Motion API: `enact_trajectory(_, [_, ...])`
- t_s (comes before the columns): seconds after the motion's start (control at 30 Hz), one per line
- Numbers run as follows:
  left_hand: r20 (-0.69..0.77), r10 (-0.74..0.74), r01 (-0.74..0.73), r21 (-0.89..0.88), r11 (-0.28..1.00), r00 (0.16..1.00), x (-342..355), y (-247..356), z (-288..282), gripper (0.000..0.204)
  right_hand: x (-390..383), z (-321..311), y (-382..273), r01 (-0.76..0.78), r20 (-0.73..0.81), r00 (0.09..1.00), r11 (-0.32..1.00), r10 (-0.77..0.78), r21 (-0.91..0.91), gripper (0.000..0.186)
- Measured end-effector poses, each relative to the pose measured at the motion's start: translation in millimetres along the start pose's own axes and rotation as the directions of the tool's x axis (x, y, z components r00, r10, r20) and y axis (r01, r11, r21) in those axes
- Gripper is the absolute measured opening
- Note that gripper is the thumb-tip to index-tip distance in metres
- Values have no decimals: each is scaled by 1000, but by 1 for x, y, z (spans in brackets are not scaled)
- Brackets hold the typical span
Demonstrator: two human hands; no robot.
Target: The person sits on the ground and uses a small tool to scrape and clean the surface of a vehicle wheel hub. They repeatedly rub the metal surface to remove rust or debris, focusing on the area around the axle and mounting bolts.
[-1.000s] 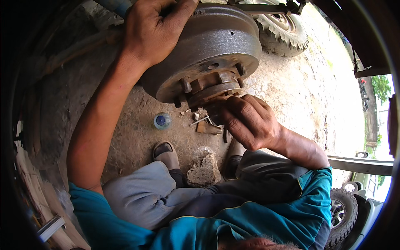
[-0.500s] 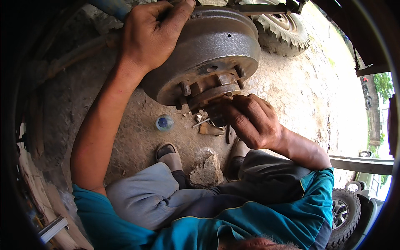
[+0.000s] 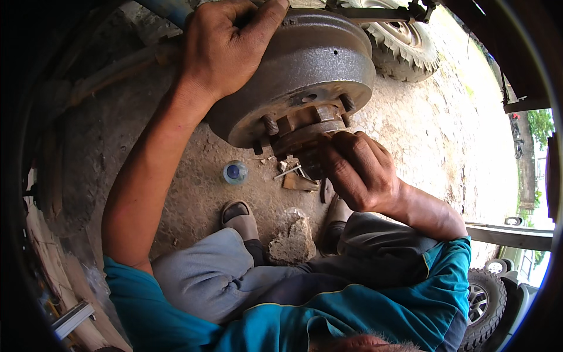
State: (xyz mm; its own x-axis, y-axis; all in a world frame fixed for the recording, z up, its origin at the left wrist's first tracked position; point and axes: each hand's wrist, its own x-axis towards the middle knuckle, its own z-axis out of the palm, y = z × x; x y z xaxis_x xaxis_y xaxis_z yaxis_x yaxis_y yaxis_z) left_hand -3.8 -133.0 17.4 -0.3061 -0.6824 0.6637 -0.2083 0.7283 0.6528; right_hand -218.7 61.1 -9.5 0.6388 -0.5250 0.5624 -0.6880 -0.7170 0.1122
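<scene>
A grey metal brake drum sits at the upper middle, with threaded wheel studs sticking out of its near face. From the middle of that face a rusty hub projects toward me. My left hand grips the drum's far left rim, its thumb laid over the top edge; the other fingertips are hidden behind. Curled around the hub's near end is my right hand, fingertips pressed beside the flange. A dark round end piece shows just left of those fingers.
On the ground below lie a bottle with a blue cap, a piece of wood and a thin light rod. A rough stone stands between my feet. Behind the drum is a treaded tyre; a parked vehicle's wheel is at lower right.
The drum and hub have shifted slightly to the right, and my left hand has moved with them. My right hand keeps its hold on the hub's end, moving only a little.
</scene>
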Motion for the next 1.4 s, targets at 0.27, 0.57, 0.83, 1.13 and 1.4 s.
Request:
enact_trajectory(0.27, [-33, -33, 33, 16, 999, 999, 1, 5, 1, 52, -10, -1, 16, 54, -36, 998, 999, -54, -4, 39])
enact_trajectory(0.57, [21, 5, -5, -3, 1000, 1000, -2, -1, -2, 41, -15, 4, 29, 64, -144, 988, 994, -51, 85, 38])
enact_trajectory(0.83, [-47, 12, -13, -25, 1000, 999, 0, 4, 3, 51, -14, -1, 26, -127, -143, 977, 972, 157, 200, 43])
enact_trajectory(1.13, [-25, -30, 31, 47, 998, 999, 1, 12, 1, 51, -6, -8, 29, -69, 17, 997, 997, 70, -27, 46])
enact_trajectory(1.4, [8, -44, 44, -14, 999, 999, 1, 19, -3, 53, 6, -14, 17, -37, 90, 995, 999, 38, -21, 50])
